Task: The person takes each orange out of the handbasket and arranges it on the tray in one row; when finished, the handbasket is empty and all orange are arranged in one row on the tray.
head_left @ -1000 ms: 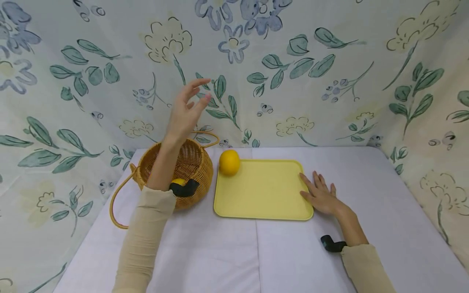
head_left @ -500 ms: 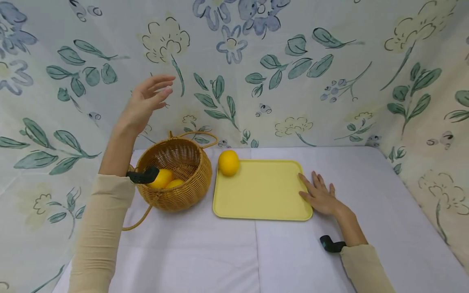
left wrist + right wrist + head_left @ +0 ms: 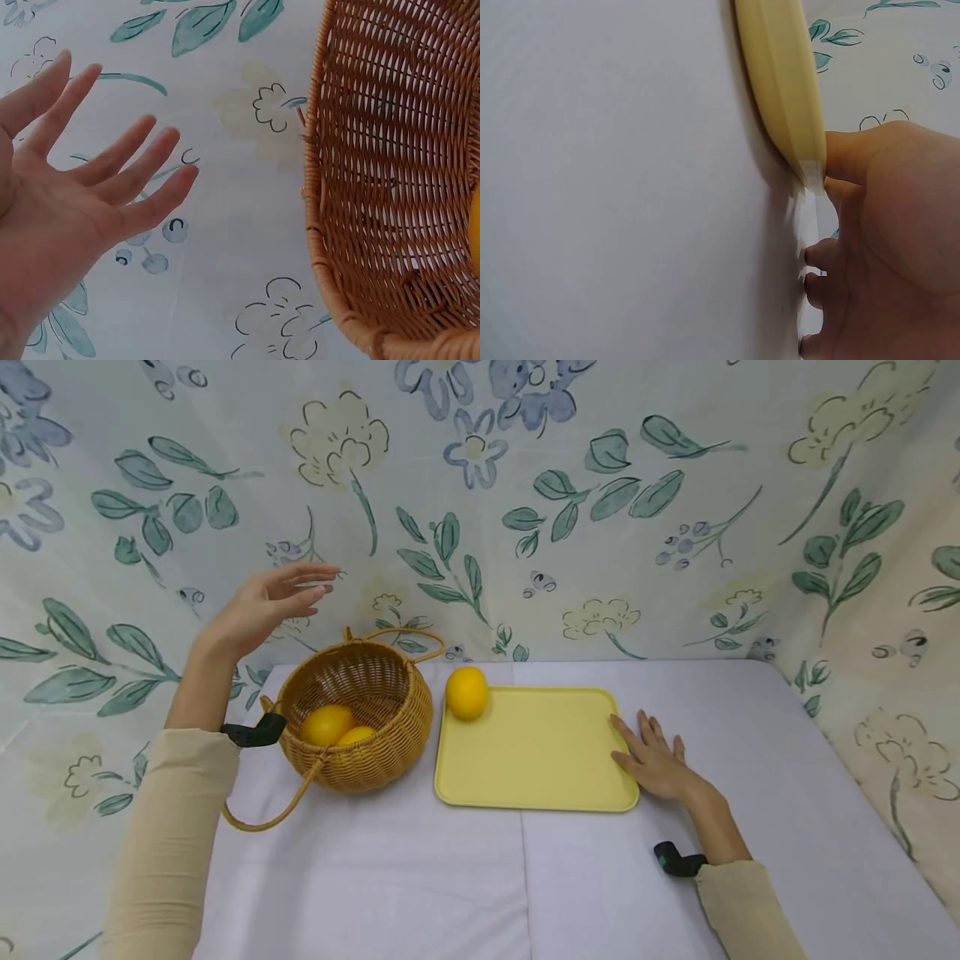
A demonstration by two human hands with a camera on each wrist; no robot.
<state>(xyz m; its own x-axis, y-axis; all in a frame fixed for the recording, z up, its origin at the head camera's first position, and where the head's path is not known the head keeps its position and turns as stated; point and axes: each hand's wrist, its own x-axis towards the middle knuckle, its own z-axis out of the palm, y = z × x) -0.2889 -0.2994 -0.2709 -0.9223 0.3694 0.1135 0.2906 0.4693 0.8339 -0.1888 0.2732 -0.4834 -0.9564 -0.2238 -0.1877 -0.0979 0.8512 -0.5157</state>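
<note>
Fingers [image 3: 142, 163] of the left hand [image 3: 258, 608] are spread a bit apart, with only air between them. This hand is up high, near the back left side of a brown woven basket [image 3: 375, 766] but apart from it. Two round yellow fruits [image 3: 327, 725] lie close together in the basket, down at the front left. From the left wrist, just a bit of yellow shows at the edge, so it is hard to say which fruit that is. One thin loop handle [image 3: 258, 828] hangs down at the front left of the basket, and another handle [image 3: 405, 630] sticks out at the back right. To the right of the basket is a flat yellow tray [image 3: 547, 752]. One more yellow fruit [image 3: 467, 693] sits on it, at the back left corner. The right hand [image 3: 658, 767] is low down at the right side of the tray, with its fingers out and spread. Its thumb touches the tray's edge, and other fingertips reach down to the white surface [image 3: 420, 877]. Both arms have tan sleeves [image 3: 172, 835], and each wrist has a small black camera [image 3: 255, 731]. Behind it all hangs a cloth [image 3: 562, 577] with leaves and flowers on it.
</note>
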